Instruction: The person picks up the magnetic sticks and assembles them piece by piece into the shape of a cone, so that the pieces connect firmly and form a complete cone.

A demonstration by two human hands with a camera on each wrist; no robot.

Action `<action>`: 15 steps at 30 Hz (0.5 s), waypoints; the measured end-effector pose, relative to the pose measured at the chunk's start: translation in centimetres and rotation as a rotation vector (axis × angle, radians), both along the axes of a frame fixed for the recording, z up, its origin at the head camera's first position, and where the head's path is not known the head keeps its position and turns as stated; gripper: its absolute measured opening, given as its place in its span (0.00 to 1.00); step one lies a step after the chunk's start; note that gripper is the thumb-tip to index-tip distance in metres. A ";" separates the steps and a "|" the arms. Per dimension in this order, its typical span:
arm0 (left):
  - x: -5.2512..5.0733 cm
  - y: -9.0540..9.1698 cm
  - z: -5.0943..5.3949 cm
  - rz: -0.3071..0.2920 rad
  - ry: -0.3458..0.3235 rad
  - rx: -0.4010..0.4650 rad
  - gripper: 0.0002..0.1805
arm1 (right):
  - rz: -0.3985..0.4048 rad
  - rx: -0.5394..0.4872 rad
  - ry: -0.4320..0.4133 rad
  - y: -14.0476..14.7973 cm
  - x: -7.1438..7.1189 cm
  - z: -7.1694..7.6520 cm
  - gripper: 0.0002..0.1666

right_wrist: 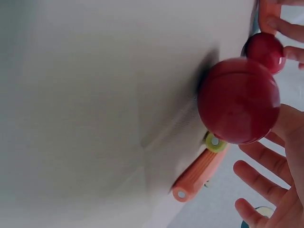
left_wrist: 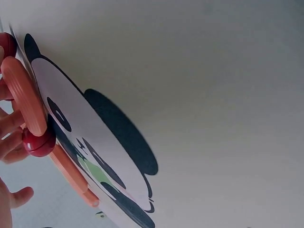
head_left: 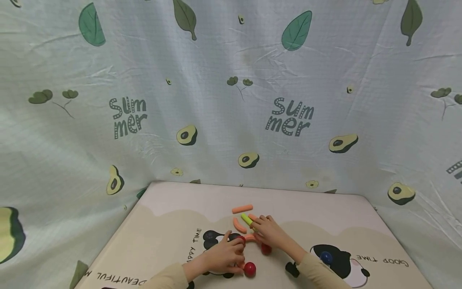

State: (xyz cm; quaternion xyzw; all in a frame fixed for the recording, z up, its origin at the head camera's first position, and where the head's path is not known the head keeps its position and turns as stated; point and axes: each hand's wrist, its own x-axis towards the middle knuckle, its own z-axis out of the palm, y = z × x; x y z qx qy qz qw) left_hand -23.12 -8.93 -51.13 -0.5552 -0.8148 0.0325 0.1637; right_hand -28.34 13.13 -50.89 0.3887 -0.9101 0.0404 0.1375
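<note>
My left hand [head_left: 223, 255] grips a curved orange stick [left_wrist: 23, 95]. One red ball [head_left: 250, 269] is at its near end and another red ball [left_wrist: 39, 142] at its far end. Close on the right, my right hand [head_left: 272, 233] pinches an orange stick [head_left: 250, 238]; a third red ball [right_wrist: 239, 100] sits beside the thumb. In the right wrist view this ball hides the tips of thumb and index finger, while the other fingers are loosely spread. A yellow-green stick [head_left: 247, 218] lies by the right fingertips.
Beyond the hands lie a curved orange stick [head_left: 239, 225], a straight orange stick [head_left: 242, 209] and another orange stick [right_wrist: 194, 178]. A blue ball [head_left: 326, 257] rests near the right forearm. The tabletop [head_left: 173, 196] bears panda drawings, and a printed curtain [head_left: 216, 60] hangs behind.
</note>
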 end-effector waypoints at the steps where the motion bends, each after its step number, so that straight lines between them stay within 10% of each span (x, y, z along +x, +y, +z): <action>1: 0.0 0.0 0.0 0.000 -0.002 0.000 0.16 | -0.002 0.013 0.007 -0.1 -0.2 0.0 0.10; 15: 0.1 0.1 0.1 0.008 0.014 -0.003 0.20 | -0.004 0.100 0.108 -2.2 -2.0 0.2 0.12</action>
